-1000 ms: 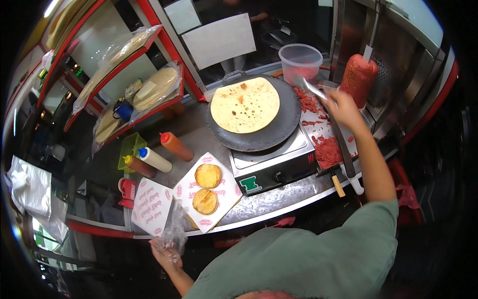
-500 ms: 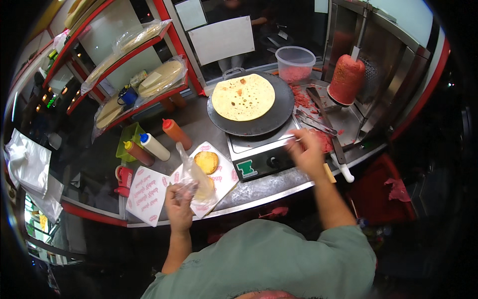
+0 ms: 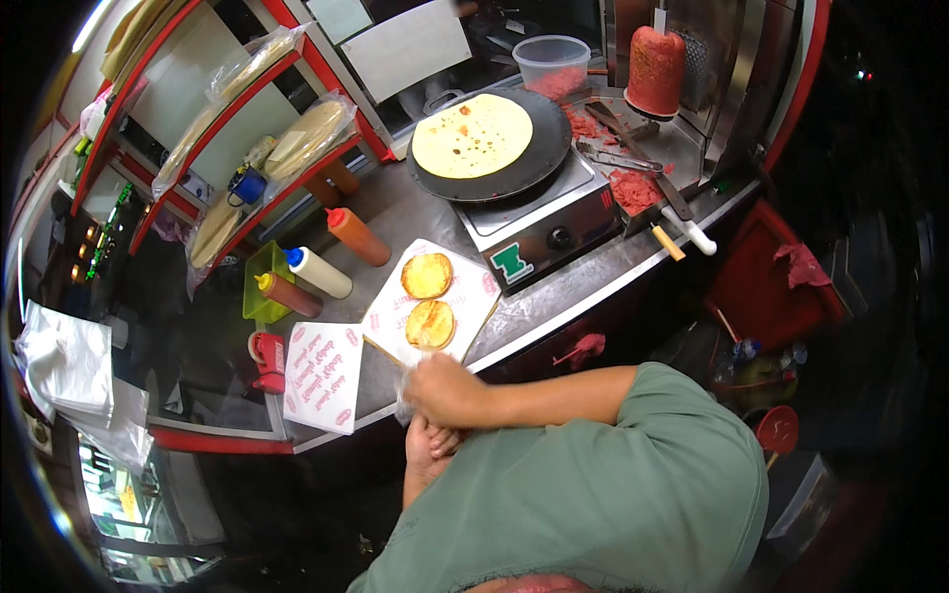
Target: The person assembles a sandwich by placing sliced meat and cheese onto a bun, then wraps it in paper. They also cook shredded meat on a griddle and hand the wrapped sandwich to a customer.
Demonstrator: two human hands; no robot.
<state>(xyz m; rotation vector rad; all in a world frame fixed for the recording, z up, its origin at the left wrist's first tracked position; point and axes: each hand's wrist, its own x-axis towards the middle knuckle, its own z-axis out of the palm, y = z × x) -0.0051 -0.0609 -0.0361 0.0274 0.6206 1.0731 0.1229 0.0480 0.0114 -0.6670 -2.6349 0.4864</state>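
Close to my body, both hands are together at the counter's front edge. My right hand (image 3: 442,388) crosses over, closed and slightly blurred, with a crumpled piece of thin clear plastic (image 3: 402,400) at its fingers; whether it is a bag or a glove I cannot tell. Just beneath it, my left hand (image 3: 429,444) is curled closed, and what it grips is hidden. Directly beyond the hands lie two toasted bun halves, an upper one (image 3: 427,276) and a lower one (image 3: 430,324), cut faces up. They rest on printed white paper (image 3: 388,318) over a board.
A flatbread (image 3: 473,136) lies on the round black griddle (image 3: 547,163). Sauce bottles (image 3: 321,273) and more printed paper (image 3: 323,376) are at left. To the right are shaved meat (image 3: 635,190), tongs (image 3: 621,157), a white-handled knife (image 3: 697,237) and a meat spit (image 3: 656,74).
My right hand has swung from beside the griddle across to my left hand. The plastic has been drawn back off the buns toward me, uncovering the lower half. My view has shifted.
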